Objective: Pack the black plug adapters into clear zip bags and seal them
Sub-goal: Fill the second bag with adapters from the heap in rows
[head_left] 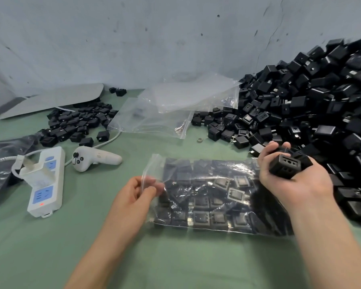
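A clear zip bag (213, 197) lies flat on the green table, packed with several black plug adapters. My left hand (138, 190) pinches the bag's open left edge. My right hand (290, 170) hovers over the bag's right end and grips black plug adapters (286, 165), one with its socket face toward me. A large heap of loose black adapters (313, 105) fills the right side. A smaller group of adapters (75, 124) lies at the back left.
Empty clear zip bags (175, 107) lie at the back centre. A white power strip (46, 180) with a plugged charger and a white controller (94, 158) sit at the left. A dark filled bag (0, 163) lies at the far left, a small ring (199, 140) near centre.
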Demonstrator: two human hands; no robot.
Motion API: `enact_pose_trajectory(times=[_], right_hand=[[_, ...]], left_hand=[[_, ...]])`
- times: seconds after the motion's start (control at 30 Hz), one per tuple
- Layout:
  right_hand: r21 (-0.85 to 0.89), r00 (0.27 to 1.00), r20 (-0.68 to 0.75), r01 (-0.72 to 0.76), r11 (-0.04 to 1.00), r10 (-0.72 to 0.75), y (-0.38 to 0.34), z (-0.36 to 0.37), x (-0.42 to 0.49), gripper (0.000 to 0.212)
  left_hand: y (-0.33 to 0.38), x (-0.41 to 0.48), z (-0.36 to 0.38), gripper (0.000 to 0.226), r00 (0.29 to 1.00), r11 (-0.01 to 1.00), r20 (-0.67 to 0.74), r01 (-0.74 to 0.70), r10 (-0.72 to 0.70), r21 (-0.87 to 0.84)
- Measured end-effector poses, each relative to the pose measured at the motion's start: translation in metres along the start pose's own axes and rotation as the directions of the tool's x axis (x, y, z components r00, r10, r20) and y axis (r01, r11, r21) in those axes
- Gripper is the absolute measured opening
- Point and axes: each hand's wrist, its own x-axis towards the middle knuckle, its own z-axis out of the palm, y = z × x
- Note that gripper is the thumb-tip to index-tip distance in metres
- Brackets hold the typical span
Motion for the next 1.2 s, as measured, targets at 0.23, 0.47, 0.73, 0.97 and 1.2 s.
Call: enact_pose_trajectory(times=[0.23, 0.47, 0.73, 0.97, 1.2], right_hand=[[-0.007, 1.0, 0.005, 0.008, 1.0, -0.008, 0.003, 0.0, -0.001, 0.023], [-0.084, 0.996, 0.053, -0.066, 0.994, 0.071, 0.043, 0.006, -0.007, 0.017], [-0.315, 0.995, 0.096, 0.036, 0.948, -0.006, 0.09, 0.005, -0.01, 0.016], [-0.363, 0.995, 0.081, 0.077, 0.929, -0.051, 0.085, 0.002, -0.007, 0.016], [-0.21, 0.998, 0.049, 0.038, 0.977, -0.029, 0.07, 0.005, 0.001, 0.02]], left_hand=[[0.004, -0.003, 0.009, 0.029, 0.997, 0.992, 0.071, -0.026, 0.018, 0.12], [0.034, -0.004, 0.016, 0.007, 0.9, 0.933, -0.248, -0.343, 0.359, 0.106], [0.047, -0.031, 0.079, 0.017, 0.972, 0.977, 0.138, -0.171, 0.188, -0.13], [0.04, -0.036, 0.076, 0.042, 0.936, 0.966, 0.241, -0.259, 0.256, -0.019], [0.047, -0.015, 0.024, 0.031, 0.978, 0.919, -0.001, -0.195, 0.207, -0.344]])
